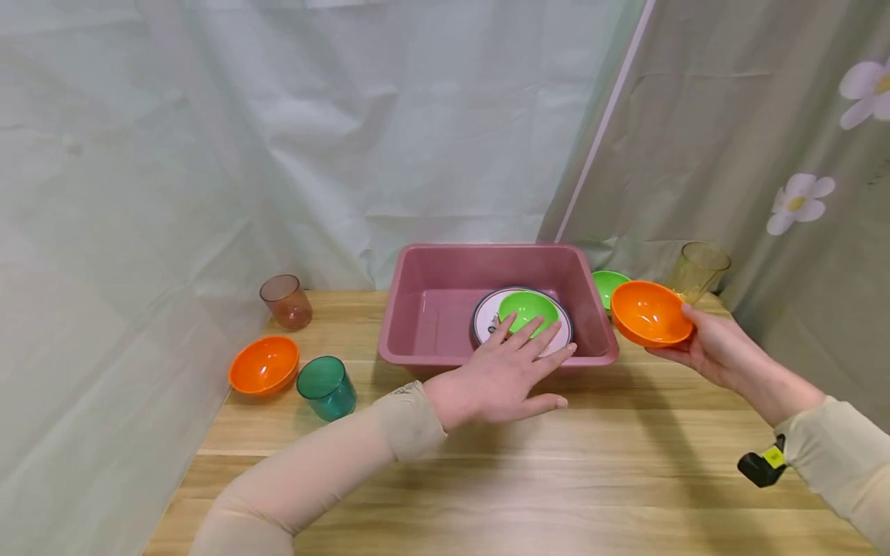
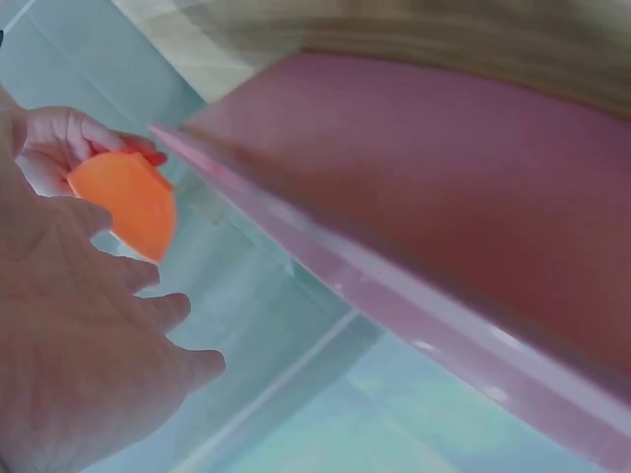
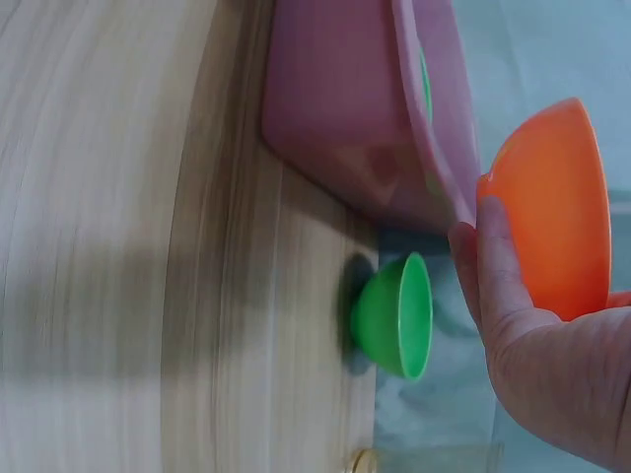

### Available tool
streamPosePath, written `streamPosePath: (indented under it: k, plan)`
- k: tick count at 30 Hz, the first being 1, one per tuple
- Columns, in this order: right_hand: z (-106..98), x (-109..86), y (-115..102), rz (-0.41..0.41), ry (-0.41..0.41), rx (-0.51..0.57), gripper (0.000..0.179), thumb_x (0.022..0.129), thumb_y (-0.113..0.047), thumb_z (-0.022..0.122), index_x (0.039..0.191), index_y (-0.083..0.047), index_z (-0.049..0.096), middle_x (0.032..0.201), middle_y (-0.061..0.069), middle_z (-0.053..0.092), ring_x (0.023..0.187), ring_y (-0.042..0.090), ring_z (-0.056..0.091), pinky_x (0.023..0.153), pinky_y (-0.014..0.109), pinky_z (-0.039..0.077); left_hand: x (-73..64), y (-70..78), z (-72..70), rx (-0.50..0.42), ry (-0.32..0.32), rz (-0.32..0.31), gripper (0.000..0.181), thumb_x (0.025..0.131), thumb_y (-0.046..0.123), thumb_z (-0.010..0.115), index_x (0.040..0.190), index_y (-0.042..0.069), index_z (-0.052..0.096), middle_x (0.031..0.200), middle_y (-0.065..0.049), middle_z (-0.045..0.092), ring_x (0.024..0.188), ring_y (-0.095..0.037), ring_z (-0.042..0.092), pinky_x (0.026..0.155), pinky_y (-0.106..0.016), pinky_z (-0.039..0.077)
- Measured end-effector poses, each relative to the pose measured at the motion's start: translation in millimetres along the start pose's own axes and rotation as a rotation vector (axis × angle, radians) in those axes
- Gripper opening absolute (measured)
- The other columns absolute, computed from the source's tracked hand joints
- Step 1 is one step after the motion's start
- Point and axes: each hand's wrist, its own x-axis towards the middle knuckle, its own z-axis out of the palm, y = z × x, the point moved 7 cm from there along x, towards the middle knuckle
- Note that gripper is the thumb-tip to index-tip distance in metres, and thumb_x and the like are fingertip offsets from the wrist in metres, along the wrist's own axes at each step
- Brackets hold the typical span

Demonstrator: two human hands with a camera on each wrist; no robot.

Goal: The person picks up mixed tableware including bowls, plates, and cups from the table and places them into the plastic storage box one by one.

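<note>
My right hand grips an orange bowl by its side, holding it up off the table to the right of a pink plastic tub. In the right wrist view the fingers lie under the orange bowl, beside the tub's rim. My left hand, fingers spread and straight, hovers over the tub's front edge with nothing in its grasp. Inside the tub lies a white plate with a dark rim, and a green bowl sits on it, partly covered by my left fingers.
Left on the wooden table are another orange bowl, a teal cup and a reddish-brown cup. A second green bowl and a yellowish glass stand right of the tub. Curtains hang behind.
</note>
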Motion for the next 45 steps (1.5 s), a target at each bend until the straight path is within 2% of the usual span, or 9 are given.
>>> streamPosePath:
  k: [2, 6, 11, 15, 19, 26, 35, 40, 45]
  plan:
    - [9.1, 0.9, 1.1, -0.002, -0.017, -0.024, 0.040, 0.107, -0.036, 0.050, 0.137, -0.014, 0.037, 0.107, 0.004, 0.068, 0.097, 0.027, 0.073, 0.097, 0.051, 0.051, -3.1, -8.6, -1.5, -0.014, 0.003, -0.017, 0.078, 0.100, 0.074, 0.018, 0.166, 0.034, 0.008, 0.172, -0.001, 0.000, 0.157, -0.026, 0.000, 0.123, -0.055, -0.005]
    - [28.3, 4.0, 6.2, 0.010, -0.046, -0.066, 0.062, 0.108, -0.037, 0.047, 0.157, -0.010, 0.019, 0.118, 0.006, 0.062, 0.099, 0.026, 0.072, 0.101, 0.051, 0.048, -9.6, -27.5, -1.5, -0.040, -0.002, -0.067, 0.077, 0.101, 0.073, 0.018, 0.166, 0.031, 0.013, 0.172, -0.005, 0.004, 0.157, -0.028, 0.001, 0.123, -0.056, -0.003]
    - [53.7, 9.5, 15.0, 0.017, -0.083, -0.165, 0.073, 0.112, -0.039, 0.033, 0.163, -0.005, -0.006, 0.155, 0.026, 0.024, 0.100, 0.021, 0.070, 0.104, 0.050, 0.045, -18.8, -53.2, 2.2, -0.053, -0.003, -0.142, 0.079, 0.101, 0.074, 0.018, 0.166, 0.029, 0.010, 0.172, -0.007, 0.006, 0.157, -0.029, -0.001, 0.122, -0.055, -0.008]
    - [73.6, 12.2, 21.7, 0.029, -0.095, -0.199, 0.071, 0.113, -0.037, 0.029, 0.163, -0.005, -0.009, 0.165, 0.028, 0.006, 0.099, 0.020, 0.070, 0.103, 0.050, 0.046, -28.2, -72.5, 4.8, -0.065, -0.009, -0.206, 0.081, 0.100, 0.074, 0.022, 0.166, 0.029, 0.008, 0.172, -0.007, 0.000, 0.157, -0.029, -0.003, 0.121, -0.054, -0.012]
    - [92.6, 14.8, 27.5, 0.041, -0.113, -0.211, 0.070, 0.113, -0.036, 0.030, 0.163, -0.005, -0.006, 0.165, 0.029, 0.008, 0.101, 0.023, 0.069, 0.101, 0.051, 0.048, -36.8, -88.3, 6.6, -0.064, -0.024, -0.254, 0.082, 0.100, 0.073, 0.026, 0.166, 0.028, 0.008, 0.172, -0.006, -0.002, 0.157, -0.029, -0.001, 0.121, -0.055, -0.010]
    - [122.2, 22.8, 37.0, 0.036, -0.140, -0.282, 0.067, 0.113, -0.036, 0.030, 0.163, 0.000, 0.003, 0.161, 0.029, 0.021, 0.106, 0.021, 0.066, 0.100, 0.050, 0.050, -50.1, -108.5, 1.3, -0.060, -0.028, -0.307, 0.084, 0.101, 0.072, 0.030, 0.166, 0.025, 0.010, 0.172, -0.007, 0.006, 0.157, -0.031, 0.005, 0.123, -0.057, -0.002]
    - [140.9, 31.0, 45.7, 0.027, -0.177, -0.353, 0.063, 0.113, -0.034, 0.028, 0.162, 0.002, 0.010, 0.161, 0.029, 0.025, 0.123, 0.030, 0.057, 0.098, 0.045, 0.053, -56.5, -121.5, -1.1, -0.132, -0.031, -0.343, 0.082, 0.102, 0.071, 0.027, 0.166, 0.022, 0.013, 0.172, -0.009, 0.009, 0.156, -0.033, 0.008, 0.123, -0.057, -0.001]
    - [140.8, 33.0, 48.3, 0.030, -0.172, -0.350, 0.060, 0.113, -0.032, 0.026, 0.161, 0.002, 0.013, 0.159, 0.029, 0.028, 0.115, 0.026, 0.062, 0.099, 0.045, 0.053, -52.7, -121.2, -5.0, -0.279, -0.003, -0.337, 0.078, 0.105, 0.065, 0.028, 0.166, 0.018, 0.016, 0.171, -0.010, 0.013, 0.156, -0.032, 0.011, 0.125, -0.051, 0.006]
    - [141.5, 32.7, 47.9, 0.025, -0.173, -0.343, 0.060, 0.113, -0.031, 0.026, 0.162, 0.001, 0.012, 0.158, 0.030, 0.029, 0.115, 0.027, 0.062, 0.097, 0.046, 0.053, -44.2, -114.1, -14.3, -0.621, 0.047, -0.343, 0.071, 0.108, 0.055, 0.030, 0.164, 0.012, 0.022, 0.169, -0.008, 0.021, 0.155, -0.026, 0.018, 0.125, -0.042, 0.014]
